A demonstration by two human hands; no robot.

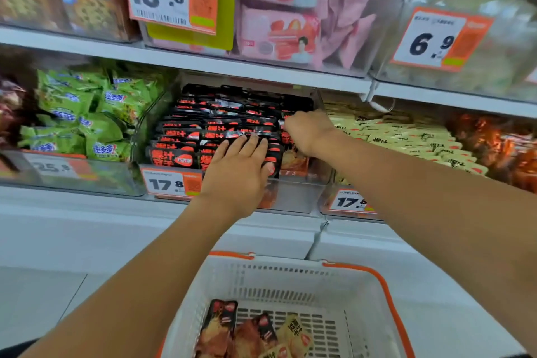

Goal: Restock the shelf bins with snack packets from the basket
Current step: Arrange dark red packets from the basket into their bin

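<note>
1. The left hand (236, 174) lies flat with straight fingers on the black packets (220, 128) in the middle bin (293, 195), at the center of the frame.
2. The right hand (308, 132) is curled, just to the right in the same bin. I cannot tell what it holds.
3. More snack packets (255, 334) wait in the white basket (290, 276) at the bottom.
4. To do this well, press the rows gently so they stand neat, then slide new packets into the gap on the right.

Two hands (236, 174), one basket (290, 279), four price tags (171, 183).
</note>
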